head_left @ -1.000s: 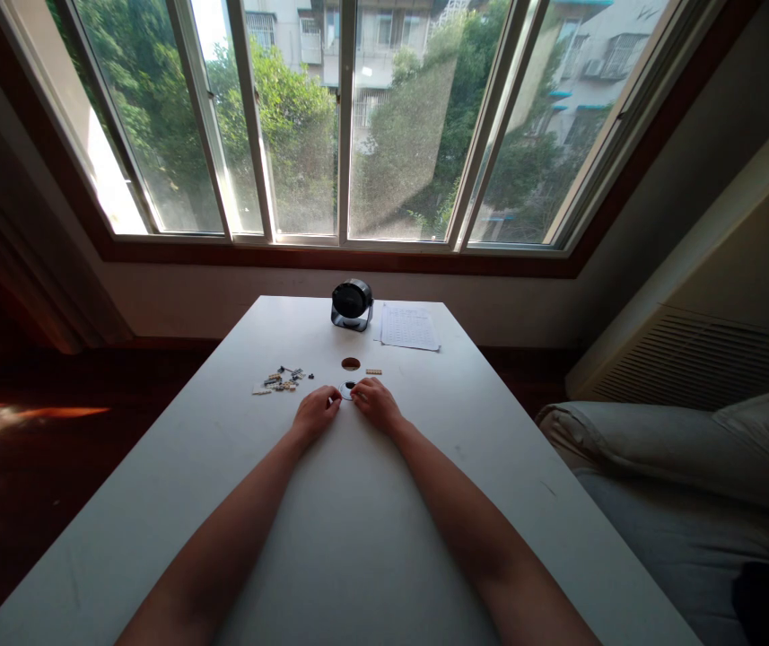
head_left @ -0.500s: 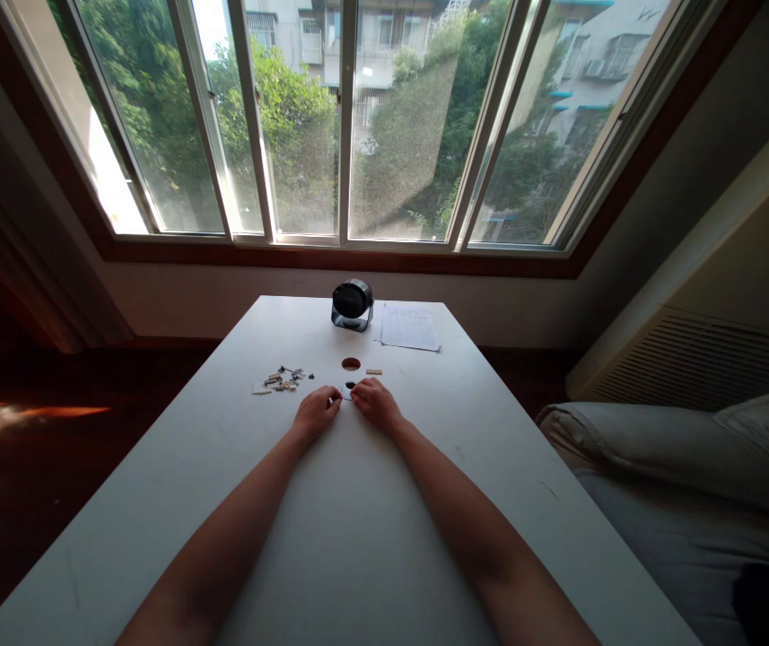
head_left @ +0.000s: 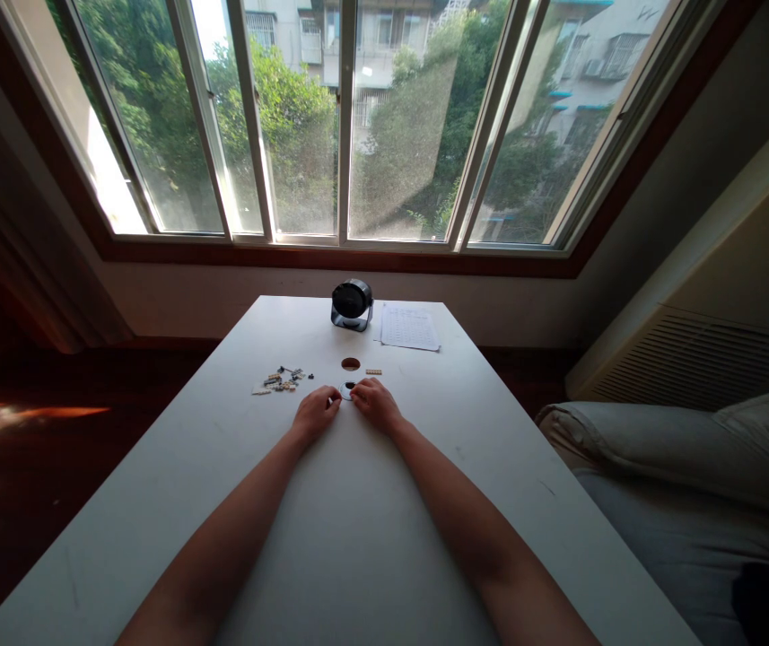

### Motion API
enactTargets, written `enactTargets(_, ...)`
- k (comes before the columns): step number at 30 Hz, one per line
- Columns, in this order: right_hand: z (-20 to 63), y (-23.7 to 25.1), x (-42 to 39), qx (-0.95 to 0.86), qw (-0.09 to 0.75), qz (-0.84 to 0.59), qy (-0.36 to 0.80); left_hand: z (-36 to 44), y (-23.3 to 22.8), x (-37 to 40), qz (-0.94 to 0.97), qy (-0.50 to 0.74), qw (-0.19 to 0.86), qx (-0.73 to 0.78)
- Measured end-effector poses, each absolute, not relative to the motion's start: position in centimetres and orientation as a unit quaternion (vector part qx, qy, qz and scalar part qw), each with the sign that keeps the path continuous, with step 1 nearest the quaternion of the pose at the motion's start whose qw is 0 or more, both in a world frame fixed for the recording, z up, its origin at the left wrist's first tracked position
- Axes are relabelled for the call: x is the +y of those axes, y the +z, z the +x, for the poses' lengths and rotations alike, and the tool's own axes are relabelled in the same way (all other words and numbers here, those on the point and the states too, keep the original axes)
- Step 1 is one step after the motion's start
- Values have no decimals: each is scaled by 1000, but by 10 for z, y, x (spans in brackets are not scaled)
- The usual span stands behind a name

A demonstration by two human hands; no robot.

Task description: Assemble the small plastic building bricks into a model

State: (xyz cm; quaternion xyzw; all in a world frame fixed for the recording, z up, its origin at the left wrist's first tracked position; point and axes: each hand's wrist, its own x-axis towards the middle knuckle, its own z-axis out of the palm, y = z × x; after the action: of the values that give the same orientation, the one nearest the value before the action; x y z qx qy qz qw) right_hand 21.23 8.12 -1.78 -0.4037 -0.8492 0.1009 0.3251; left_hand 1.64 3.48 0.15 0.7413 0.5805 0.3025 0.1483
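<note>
Fingers of the left hand point(head_left: 315, 414) and the right hand point(head_left: 374, 401) pinch together a small round pale disc with a dark centre point(head_left: 346, 390), flat on the long white surface point(head_left: 357, 538) near its middle. Left of it lies a heap of tiny tan and dark pieces point(head_left: 281, 380). Behind stand a round black device point(head_left: 352, 303) and a printed sheet point(head_left: 409, 327), under a wide window point(head_left: 344, 117).

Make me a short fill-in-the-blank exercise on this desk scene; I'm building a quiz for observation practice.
1. Both hands, the left hand and the right hand, meet at a small ____ disc.
2. The pile of small parts lies to the ____ of the hands.
3. The sheet of paper lies beside the black ____.

Missing words: white; left; fan
</note>
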Motion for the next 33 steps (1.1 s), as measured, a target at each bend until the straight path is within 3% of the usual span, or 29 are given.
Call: enactTargets(33,212,-23,85,-842,328,-412,121,15,-3,38,746,305,147,574)
